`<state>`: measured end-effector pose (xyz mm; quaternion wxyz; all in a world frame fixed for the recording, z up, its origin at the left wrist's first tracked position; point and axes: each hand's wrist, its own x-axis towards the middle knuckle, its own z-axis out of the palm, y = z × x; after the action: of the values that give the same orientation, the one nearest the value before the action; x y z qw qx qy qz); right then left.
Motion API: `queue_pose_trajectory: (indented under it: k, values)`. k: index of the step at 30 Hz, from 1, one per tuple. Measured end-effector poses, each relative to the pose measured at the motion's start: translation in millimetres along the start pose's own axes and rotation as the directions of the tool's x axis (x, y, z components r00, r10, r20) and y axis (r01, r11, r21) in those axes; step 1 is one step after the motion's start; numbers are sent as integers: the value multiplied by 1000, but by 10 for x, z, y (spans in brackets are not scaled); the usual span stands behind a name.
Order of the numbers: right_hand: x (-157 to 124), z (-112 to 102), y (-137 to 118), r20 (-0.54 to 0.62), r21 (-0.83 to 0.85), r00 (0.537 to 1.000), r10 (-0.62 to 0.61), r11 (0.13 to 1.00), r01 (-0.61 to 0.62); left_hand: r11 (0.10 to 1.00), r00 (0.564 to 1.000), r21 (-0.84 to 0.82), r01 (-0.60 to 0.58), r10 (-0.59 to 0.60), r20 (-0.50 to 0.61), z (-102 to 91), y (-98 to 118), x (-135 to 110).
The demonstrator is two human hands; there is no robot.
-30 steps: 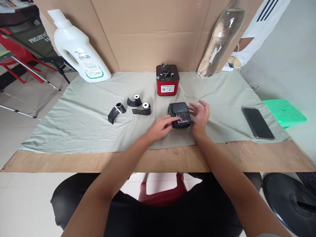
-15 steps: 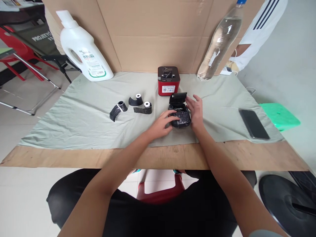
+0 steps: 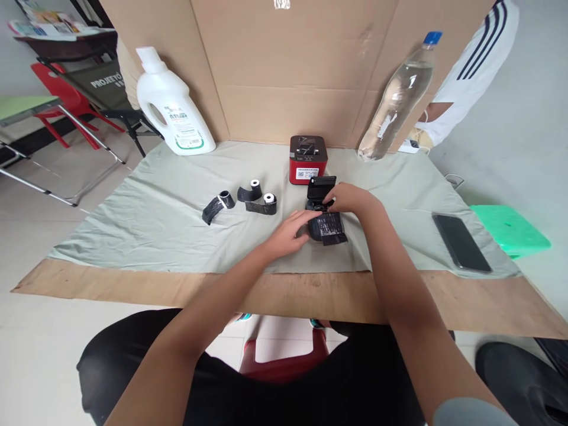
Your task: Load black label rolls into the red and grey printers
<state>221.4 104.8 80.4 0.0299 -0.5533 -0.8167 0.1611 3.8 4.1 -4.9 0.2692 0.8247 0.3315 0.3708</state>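
A small black label printer (image 3: pixel 313 229) stands near the front of the cloth with its lid (image 3: pixel 322 188) raised. A black paper strip (image 3: pixel 332 228) hangs over its front. My left hand (image 3: pixel 290 232) lies against the printer's left side, fingers stretched out and their tips over the strip's upper edge. From the right, my right hand (image 3: pixel 348 198) reaches into the opening below the lid with its fingers bent together; what they grip is hidden. Left of the printer lie a partly unrolled black roll (image 3: pixel 219 204), another black roll (image 3: pixel 251 191) and a third one (image 3: pixel 266 205).
Behind the printer stands a red box-shaped device (image 3: pixel 306 168). A white detergent bottle (image 3: pixel 175 112) and a clear water bottle (image 3: pixel 399 100) lean on the cardboard (image 3: pixel 288 71). At right lie a phone (image 3: pixel 461 241) and, beyond the table edge, a green stool (image 3: pixel 510 231).
My right hand has moved from the lid's right side into the printer's opening. My left hand's fingers have straightened. The strip's end now sticks out farther at the front; the view has shifted.
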Motion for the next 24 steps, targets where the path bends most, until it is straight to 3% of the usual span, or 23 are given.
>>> queue_pose_trajectory:
  k: [4,8,13,16,19,24]
  values:
    - [-7,89,-163,-41,-143,997,60,988,-66,999,999,-30,30,-30,-10,5,-26,-16]
    - [-159,-78,-209,-76,-182,996,-40,983,25,993,991,-106,50,-62,-116,-15,-19,2]
    - [-441,-343,-386,-131,-55,976,-174,984,168,942,921,-324,85,-199,-335,-67,-32,48]
    - [-514,-310,-597,-75,8,955,-287,957,289,872,889,-485,71,-276,-366,-95,-60,64]
    - [-486,-224,-746,-77,69,922,-379,920,385,836,846,-545,68,-338,-413,-127,-83,74]
    - [-360,-176,-734,-133,305,930,-344,878,368,821,813,-571,-16,-322,-485,-176,-113,95]
